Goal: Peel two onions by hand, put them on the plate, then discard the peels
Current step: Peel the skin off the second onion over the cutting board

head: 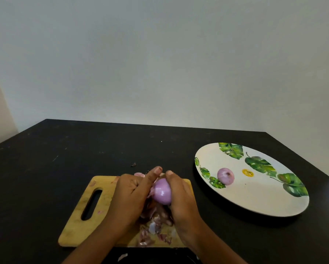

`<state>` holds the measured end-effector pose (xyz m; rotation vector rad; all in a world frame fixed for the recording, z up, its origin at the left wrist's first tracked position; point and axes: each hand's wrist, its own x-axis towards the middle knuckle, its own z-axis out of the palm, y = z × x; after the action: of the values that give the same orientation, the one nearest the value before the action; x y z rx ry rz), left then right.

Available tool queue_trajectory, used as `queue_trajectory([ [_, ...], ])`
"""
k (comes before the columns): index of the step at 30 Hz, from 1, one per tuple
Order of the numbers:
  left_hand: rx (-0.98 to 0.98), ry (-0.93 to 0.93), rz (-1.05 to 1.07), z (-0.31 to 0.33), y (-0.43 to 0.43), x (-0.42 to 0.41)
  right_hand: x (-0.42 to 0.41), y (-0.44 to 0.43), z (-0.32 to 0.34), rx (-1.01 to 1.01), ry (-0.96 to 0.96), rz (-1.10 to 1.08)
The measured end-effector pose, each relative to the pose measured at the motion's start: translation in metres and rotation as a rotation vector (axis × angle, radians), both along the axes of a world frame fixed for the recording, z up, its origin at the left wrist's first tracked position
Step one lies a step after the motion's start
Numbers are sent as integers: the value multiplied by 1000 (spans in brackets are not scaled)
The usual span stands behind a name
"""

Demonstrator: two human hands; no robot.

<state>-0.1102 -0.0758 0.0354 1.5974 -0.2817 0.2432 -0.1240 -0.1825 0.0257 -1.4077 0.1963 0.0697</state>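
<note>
Head camera view: both hands hold the second onion (161, 191) above a wooden cutting board (100, 204) on a dark desk (64, 149), left hand (131, 195) and right hand (180, 197) each in a closed grip on it, thumbs raised at its far end. It looks nearly bare, its long axis running away from the viewer. Judging by this, peeling is almost done; next comes moving it beside the peeled onion (225, 176) on the leaf-patterned plate (255, 202) at right, then clearing the peels (156, 225) on the board.

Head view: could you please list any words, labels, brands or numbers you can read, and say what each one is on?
None can be read.
Plate: only printed green leaves and a small yellow mark, too blurred to tell whether it holds lettering.
Cutting board, table, both onions and the wall: no text visible.
</note>
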Motion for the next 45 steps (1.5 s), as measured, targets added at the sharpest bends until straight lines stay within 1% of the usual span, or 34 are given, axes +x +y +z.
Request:
queue_trajectory([
  [2,-47,49,33,0,-2,-2,-2,-1,4,72,74,41],
  [5,-154,182,33,0,-5,-3,-4,-4,11,98,131,52],
  [9,-279,296,13,-5,-8,-1,-5,-4,13,123,88,91],
  [10,-310,321,4,-6,-7,0,-5,-4,12,158,86,101],
  [12,-411,389,-35,-2,-2,1,-5,-5,12,322,63,95],
  [13,-439,377,-32,2,1,1,-3,-8,12,386,27,74],
  [14,-420,329,1,4,2,3,-2,-11,13,412,-12,43],
  [16,-282,213,117,7,2,4,0,-14,14,438,-52,-11],
  [18,-164,138,162,7,0,2,1,-14,14,390,-38,-56],
  [19,-130,125,145,6,-1,0,2,-14,11,337,-31,-77],
  [22,-48,109,-1,3,-6,-6,10,-10,-2,191,-53,-129],
  [25,48,18,-53,-5,-8,-6,11,-7,-11,-123,-169,-208],
  [27,71,18,-61,-9,-9,-2,9,-7,-11,-253,-269,-228],
  [28,42,42,-56,-10,-9,0,7,-6,-9,-292,-316,-227],
  [30,-55,114,-50,-8,-9,0,3,-4,-4,-325,-398,-187],
  [32,-143,176,-93,-5,-10,-2,1,-3,-4,-338,-448,-175],
  [37,-248,237,-84,-3,-10,-5,1,-1,-6,-396,-539,-240],
  [40,-322,293,-84,-3,-9,-5,0,-2,-6,-415,-572,-237],
  [42,-301,242,-102,2,-8,-8,1,-4,-6,-440,-564,-251],
  [45,-146,33,-8,11,-7,-13,3,-9,-6,-379,-558,-326],
])
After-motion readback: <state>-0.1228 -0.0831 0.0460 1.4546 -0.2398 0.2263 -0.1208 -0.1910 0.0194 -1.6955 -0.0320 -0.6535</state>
